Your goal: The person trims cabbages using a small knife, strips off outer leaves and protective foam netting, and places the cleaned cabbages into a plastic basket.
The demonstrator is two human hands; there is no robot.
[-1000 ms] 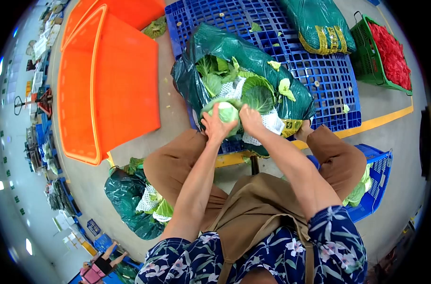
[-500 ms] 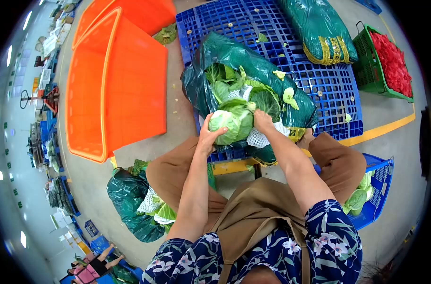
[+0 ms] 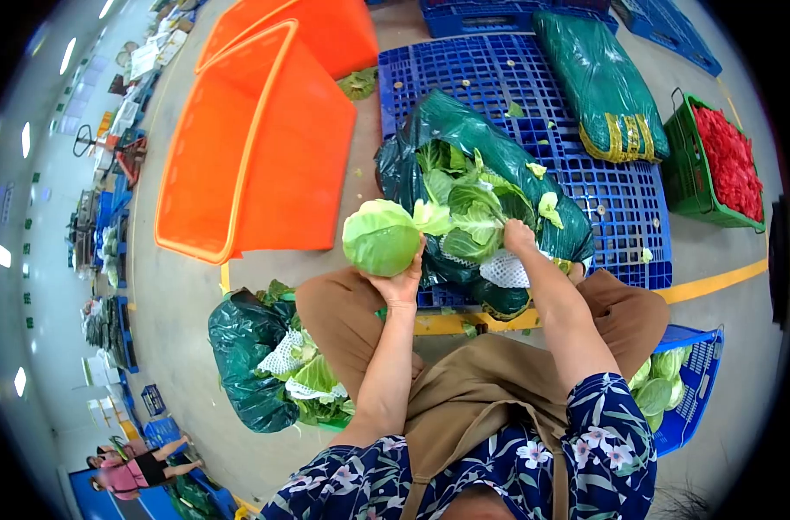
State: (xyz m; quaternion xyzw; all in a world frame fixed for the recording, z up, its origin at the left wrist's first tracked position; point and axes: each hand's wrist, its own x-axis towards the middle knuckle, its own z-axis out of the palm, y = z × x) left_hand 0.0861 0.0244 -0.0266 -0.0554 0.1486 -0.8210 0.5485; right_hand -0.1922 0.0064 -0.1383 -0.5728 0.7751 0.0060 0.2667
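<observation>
A pale round cabbage (image 3: 379, 238) rests in my left hand (image 3: 400, 282), which cups it from below and the right side. My right hand (image 3: 520, 237) pinches the stem end of a large green cabbage leaf (image 3: 474, 224), spread out beside the head. A smaller light leaf lies between the two; whether it still joins the cabbage I cannot tell. Behind my hands is a torn green plastic bag (image 3: 468, 126) with more leafy cabbage showing in its opening. White foam netting (image 3: 505, 270) sits under my right wrist.
The bag lies on a blue pallet (image 3: 577, 173) beside another full green bag (image 3: 598, 87). Orange bins (image 3: 295, 156) stand left. A green crate of red material (image 3: 728, 165) is at right. Cabbages fill a blue basket (image 3: 694, 390) by my right knee; leaves and netting lie at left.
My left hand has moved left with the cabbage, turning its smooth side up. A large leaf has come away from the head in my right hand. The view has shifted slightly.
</observation>
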